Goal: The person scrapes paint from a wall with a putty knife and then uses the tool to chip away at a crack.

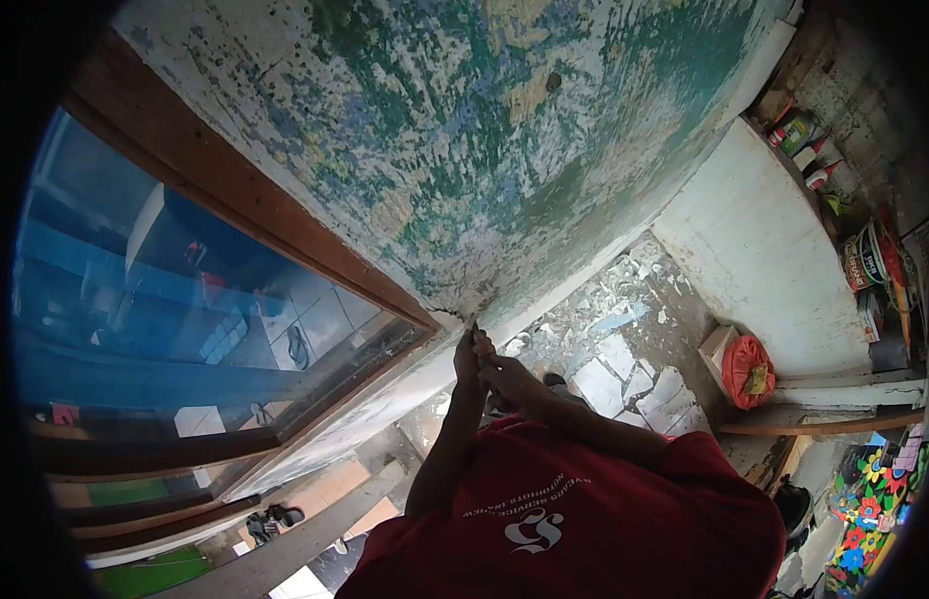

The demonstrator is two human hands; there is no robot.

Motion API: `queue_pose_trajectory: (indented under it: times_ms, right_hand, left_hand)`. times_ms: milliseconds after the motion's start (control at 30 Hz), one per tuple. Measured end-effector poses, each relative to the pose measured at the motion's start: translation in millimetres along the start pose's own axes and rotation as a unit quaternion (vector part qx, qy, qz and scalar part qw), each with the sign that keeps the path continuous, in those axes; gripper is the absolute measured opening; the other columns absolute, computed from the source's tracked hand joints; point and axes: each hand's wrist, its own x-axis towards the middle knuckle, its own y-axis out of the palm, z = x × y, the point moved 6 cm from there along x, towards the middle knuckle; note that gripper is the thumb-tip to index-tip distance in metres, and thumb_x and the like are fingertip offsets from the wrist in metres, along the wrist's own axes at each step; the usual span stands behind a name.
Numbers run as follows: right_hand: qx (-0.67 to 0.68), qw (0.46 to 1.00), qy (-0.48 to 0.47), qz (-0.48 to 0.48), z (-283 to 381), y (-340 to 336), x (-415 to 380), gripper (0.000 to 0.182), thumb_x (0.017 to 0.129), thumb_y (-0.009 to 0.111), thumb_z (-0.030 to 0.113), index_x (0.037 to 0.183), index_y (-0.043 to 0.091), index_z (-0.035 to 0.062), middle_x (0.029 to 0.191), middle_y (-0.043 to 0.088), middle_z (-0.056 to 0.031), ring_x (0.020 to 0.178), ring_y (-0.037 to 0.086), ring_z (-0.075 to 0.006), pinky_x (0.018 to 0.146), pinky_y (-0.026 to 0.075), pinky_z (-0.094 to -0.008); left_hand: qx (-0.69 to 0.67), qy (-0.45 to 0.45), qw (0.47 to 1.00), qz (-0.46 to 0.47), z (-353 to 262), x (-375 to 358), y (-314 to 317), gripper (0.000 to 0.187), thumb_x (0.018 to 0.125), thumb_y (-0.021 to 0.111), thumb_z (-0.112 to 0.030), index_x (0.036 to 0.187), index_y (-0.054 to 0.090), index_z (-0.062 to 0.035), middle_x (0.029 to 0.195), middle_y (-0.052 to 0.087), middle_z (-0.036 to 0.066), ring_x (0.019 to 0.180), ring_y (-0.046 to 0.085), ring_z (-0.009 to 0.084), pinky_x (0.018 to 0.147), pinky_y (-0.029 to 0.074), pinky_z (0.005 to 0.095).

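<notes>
My left hand (pixel 467 357) and my right hand (pixel 506 379) are pressed together against the peeling green and white wall (pixel 464 140). Both are closed around a thin tool (pixel 474 327). Its tip touches the wall's lower edge, just beside the corner of the brown wooden window frame (pixel 285 240). Most of the tool is hidden inside my fingers, so I cannot tell what kind it is. My red shirt (pixel 584 519) fills the bottom of the view.
Broken plaster and paint flakes (pixel 614 349) litter the floor below the wall. A red bag (pixel 749 371) sits in a box to the right. A shelf with bottles and cans (pixel 819 150) is at upper right. Sandals (pixel 270 519) lie at lower left, and a colourful mat (pixel 869 499) at lower right.
</notes>
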Motion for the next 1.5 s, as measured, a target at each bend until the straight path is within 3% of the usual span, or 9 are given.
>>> queue_pose_trajectory:
  times_ms: [100,167,233,533,633,767,1167,1267,1500]
  right_hand:
    - [-0.016,1.000,0.001,-0.010,6,5,1,0.009,0.080,0.049,0.012,0.083,0.047,0.0028,0.056,0.041,-0.0008,0.033,0.033,-0.0089,0.030,0.023,-0.0247]
    - [-0.017,1.000,-0.017,-0.008,1,8,10,0.022,0.079,0.046,0.011,0.097,0.046,-0.0013,0.054,0.041,-0.0030,0.032,0.034,-0.0107,0.029,0.024,-0.0256]
    - [-0.008,0.999,0.012,0.031,-10,9,21,0.032,0.079,0.043,0.011,0.109,0.044,-0.0008,0.052,0.040,-0.0039,0.032,0.035,-0.0114,0.029,0.025,-0.0257]
    - [0.003,1.000,-0.013,0.028,-11,8,22,0.011,0.079,0.042,0.011,0.075,0.045,0.0015,0.048,0.036,-0.0020,0.032,0.034,-0.0113,0.028,0.024,-0.0259]
    - [-0.029,0.999,-0.026,0.013,-1,5,10,0.014,0.080,0.043,0.012,0.071,0.044,0.0017,0.048,0.036,-0.0017,0.031,0.034,-0.0109,0.028,0.023,-0.0260]
    - [0.005,0.998,-0.026,0.056,-13,-1,26,0.012,0.081,0.043,0.012,0.080,0.046,-0.0001,0.047,0.036,-0.0006,0.031,0.033,-0.0104,0.028,0.024,-0.0253]
    - [-0.065,0.998,-0.011,0.015,2,0,17,0.015,0.080,0.047,0.014,0.070,0.044,0.0039,0.051,0.035,0.0003,0.033,0.028,-0.0075,0.032,0.021,-0.0241]
    - [-0.029,0.999,-0.017,0.029,-7,-8,26,0.029,0.083,0.047,0.023,0.063,0.048,0.0024,0.046,0.041,-0.0024,0.031,0.036,-0.0107,0.029,0.026,-0.0265]
    - [-0.058,0.998,0.026,-0.002,-10,-5,17,0.032,0.086,0.046,0.031,0.071,0.051,0.0027,0.050,0.044,-0.0036,0.032,0.037,-0.0124,0.030,0.028,-0.0282]
  left_hand:
    - [0.032,-0.010,0.999,0.010,-6,5,6,0.028,0.094,0.032,-0.024,0.074,0.043,-0.0084,0.050,0.035,-0.005,0.040,0.034,0.0054,0.039,0.036,0.0202]
    - [0.091,-0.004,0.996,0.025,-9,5,-6,0.028,0.094,0.032,-0.024,0.074,0.044,-0.0083,0.051,0.036,-0.005,0.041,0.035,0.0059,0.040,0.038,0.0208]
    - [-0.012,-0.057,0.997,0.041,-5,7,-10,0.029,0.094,0.031,-0.025,0.076,0.045,-0.0082,0.051,0.037,-0.005,0.041,0.036,0.0066,0.040,0.039,0.0214]
    - [-0.093,-0.076,0.991,0.063,-4,2,3,0.027,0.092,0.031,-0.014,0.068,0.043,-0.0097,0.054,0.040,-0.004,0.046,0.040,0.0056,0.046,0.038,0.0211]
    - [0.031,-0.008,0.995,0.094,-8,7,-3,0.027,0.092,0.031,-0.015,0.068,0.043,-0.0098,0.054,0.039,-0.005,0.047,0.040,0.0057,0.046,0.037,0.0208]
    - [0.010,-0.013,1.000,0.002,-4,-5,10,0.026,0.094,0.030,-0.020,0.073,0.042,-0.0084,0.052,0.037,-0.004,0.041,0.036,0.0053,0.040,0.036,0.0196]
    - [0.035,0.016,0.999,-0.021,-9,11,-8,0.024,0.093,0.032,-0.021,0.076,0.044,-0.0077,0.052,0.036,-0.004,0.041,0.037,0.0052,0.040,0.036,0.0203]
    - [-0.001,0.005,0.999,-0.047,-5,1,-9,0.022,0.092,0.032,-0.020,0.077,0.044,-0.0077,0.052,0.035,-0.004,0.042,0.036,0.0057,0.040,0.037,0.0214]
    - [-0.036,-0.008,0.997,-0.062,-2,19,-32,0.024,0.093,0.033,-0.021,0.076,0.044,-0.0066,0.052,0.034,-0.003,0.042,0.034,0.0062,0.038,0.033,0.0195]
